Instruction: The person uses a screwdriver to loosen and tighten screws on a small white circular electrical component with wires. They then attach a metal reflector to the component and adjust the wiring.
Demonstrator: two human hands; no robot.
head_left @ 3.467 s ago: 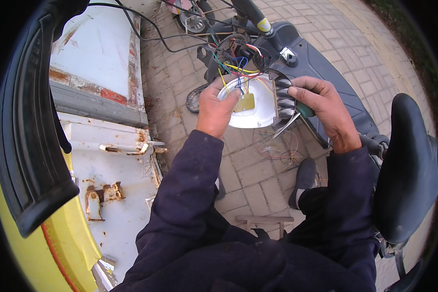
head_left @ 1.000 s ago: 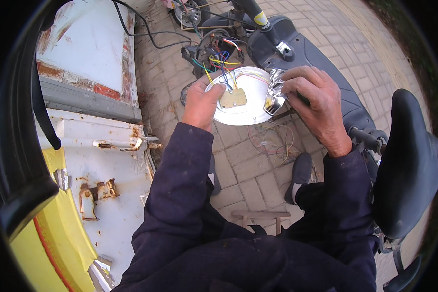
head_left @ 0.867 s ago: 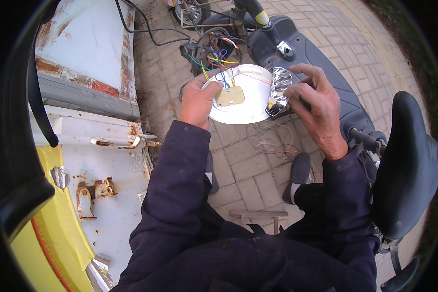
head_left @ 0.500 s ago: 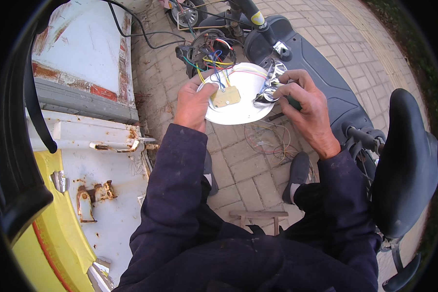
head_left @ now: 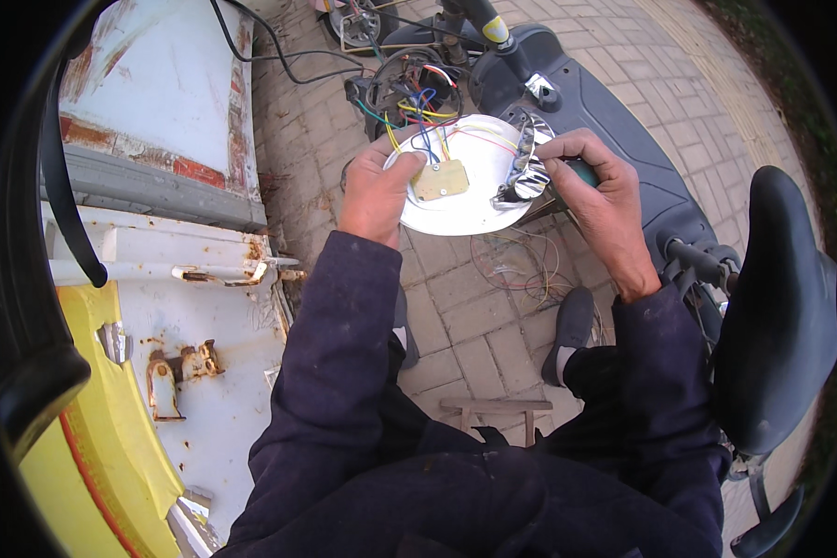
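Left hand (head_left: 377,197) grips the white lamp dish (head_left: 479,203) over the paving (head_left: 479,321), its tan box (head_left: 443,180) looking already screwed on and wired, while the right hand (head_left: 603,203) pinches the chrome reflector (head_left: 528,172), apparently unfastened, at the dish's right side.

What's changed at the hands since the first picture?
The chrome reflector has been turned at the right side of the white dish, so its shiny face shows more to the camera. Nothing visibly new was taken or let go. The left hand still grips the dish beside the metal plate; the green tool handle stays in the right hand.
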